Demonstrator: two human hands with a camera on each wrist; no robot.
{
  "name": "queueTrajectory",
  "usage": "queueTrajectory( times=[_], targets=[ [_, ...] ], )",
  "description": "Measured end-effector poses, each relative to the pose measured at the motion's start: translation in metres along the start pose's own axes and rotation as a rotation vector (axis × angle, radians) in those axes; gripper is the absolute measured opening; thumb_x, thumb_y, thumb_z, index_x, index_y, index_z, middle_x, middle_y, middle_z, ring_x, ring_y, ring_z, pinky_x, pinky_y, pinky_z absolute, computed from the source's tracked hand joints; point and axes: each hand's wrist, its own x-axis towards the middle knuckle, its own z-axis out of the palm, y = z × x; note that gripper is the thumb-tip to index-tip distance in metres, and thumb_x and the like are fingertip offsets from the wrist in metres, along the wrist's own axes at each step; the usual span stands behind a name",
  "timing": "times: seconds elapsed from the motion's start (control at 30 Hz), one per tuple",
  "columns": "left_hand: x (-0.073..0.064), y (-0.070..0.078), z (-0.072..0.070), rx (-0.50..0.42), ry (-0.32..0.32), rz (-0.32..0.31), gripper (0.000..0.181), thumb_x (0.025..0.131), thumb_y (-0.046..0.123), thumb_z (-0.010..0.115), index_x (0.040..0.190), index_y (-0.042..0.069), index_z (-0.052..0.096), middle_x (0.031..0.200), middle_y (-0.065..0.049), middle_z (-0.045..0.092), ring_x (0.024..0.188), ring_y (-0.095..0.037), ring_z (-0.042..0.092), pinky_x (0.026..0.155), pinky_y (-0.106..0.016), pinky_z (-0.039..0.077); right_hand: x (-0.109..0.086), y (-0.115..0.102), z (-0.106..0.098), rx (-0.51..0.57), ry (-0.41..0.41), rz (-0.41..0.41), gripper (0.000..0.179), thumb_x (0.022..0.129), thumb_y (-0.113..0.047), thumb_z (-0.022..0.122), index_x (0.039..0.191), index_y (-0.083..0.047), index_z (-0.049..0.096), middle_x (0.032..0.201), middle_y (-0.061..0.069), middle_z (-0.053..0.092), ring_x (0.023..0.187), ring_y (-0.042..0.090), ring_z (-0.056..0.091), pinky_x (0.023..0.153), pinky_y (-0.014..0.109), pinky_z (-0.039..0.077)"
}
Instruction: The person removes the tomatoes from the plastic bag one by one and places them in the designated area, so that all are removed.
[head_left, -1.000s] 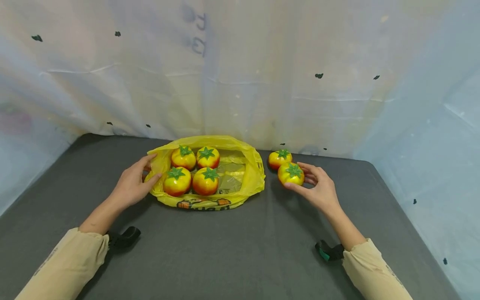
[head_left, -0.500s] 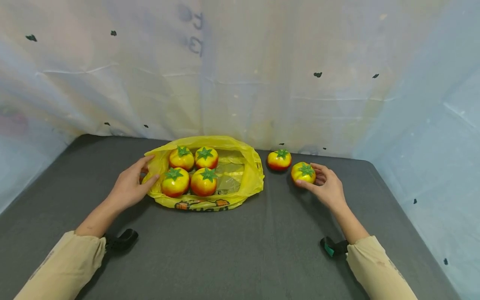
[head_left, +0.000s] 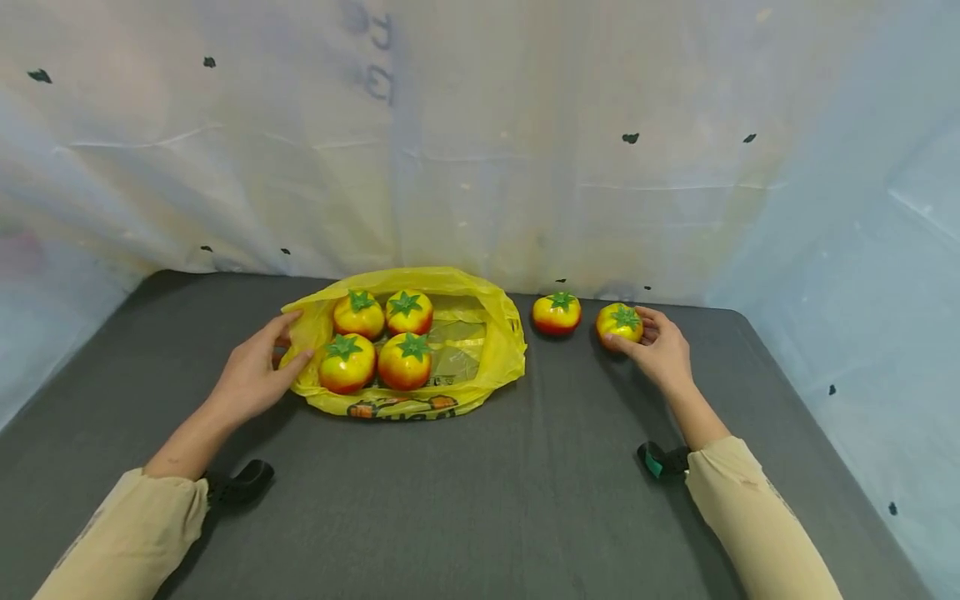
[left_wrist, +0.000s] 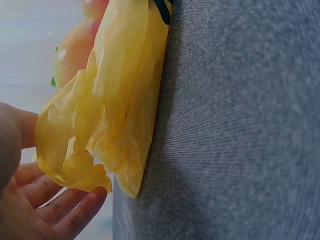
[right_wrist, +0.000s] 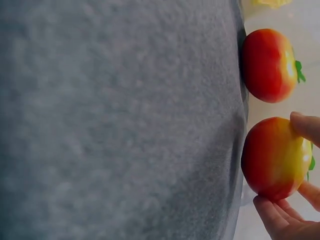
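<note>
In the head view my right hand [head_left: 662, 352] grips a yellow-red tomato [head_left: 619, 323] with a green star-shaped top, thumb on the near side and fingers behind. The right wrist view shows this tomato [right_wrist: 274, 159] at table level, between thumb and fingertips. A second, similar tomato [head_left: 557, 314] sits just left of it, apart from it. My left hand [head_left: 253, 372] holds the left rim of a yellow plastic bag [head_left: 504, 346] between thumb and fingers; the left wrist view shows the bag's crumpled edge [left_wrist: 75, 170] there. Several tomatoes [head_left: 405, 362] stand inside the bag's left part.
The dark grey cloth-covered table [head_left: 465, 500] runs up to a pale plastic sheet [head_left: 465, 142] behind it. Another sheet [head_left: 847, 250] hangs on the right side. Black bands [head_left: 243, 483] are worn on both wrists.
My right hand has carried its tomato to the right and back, leaving a wider gap from the second tomato. The left hand stays at the bag's rim. The view has shifted slightly.
</note>
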Motion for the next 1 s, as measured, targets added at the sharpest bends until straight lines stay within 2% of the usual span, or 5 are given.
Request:
queueTrajectory(
  times=[0.4, 0.73, 1.0],
  targets=[
    [-0.002, -0.001, -0.001, 0.001, 0.005, 0.002, 0.06, 0.099, 0.023, 0.052, 0.147, -0.005, 0.028, 0.117, -0.03, 0.049, 0.105, -0.048, 0.053, 0.078, -0.057, 0.049, 0.013, 0.002, 0.006, -0.008, 0.018, 0.026, 0.078, 0.086, -0.029, 0.071, 0.15, -0.006, 0.031, 0.145, 0.025, 0.037, 0.131, 0.041, 0.042, 0.106, 0.052, 0.039],
    [0.0, 0.001, -0.002, -0.002, 0.007, 0.007, 0.06, 0.099, 0.022, 0.052, 0.146, -0.006, 0.028, 0.116, -0.029, 0.049, 0.104, -0.049, 0.054, 0.077, -0.057, 0.05, 0.015, 0.003, 0.002, -0.011, -0.035, 0.015, 0.087, 0.086, -0.032, 0.072, 0.153, -0.009, 0.022, 0.151, 0.026, 0.03, 0.136, 0.042, 0.036, 0.109, 0.052, 0.035],
    [0.0, 0.001, -0.002, -0.012, 0.003, 0.011, 0.06, 0.099, 0.022, 0.051, 0.146, -0.007, 0.028, 0.115, -0.03, 0.05, 0.104, -0.05, 0.054, 0.079, -0.059, 0.049, 0.009, -0.002, -0.002, -0.03, -0.075, -0.016, 0.091, 0.086, -0.034, 0.072, 0.154, -0.009, 0.019, 0.153, 0.026, 0.027, 0.137, 0.042, 0.034, 0.109, 0.052, 0.034]
  ],
)
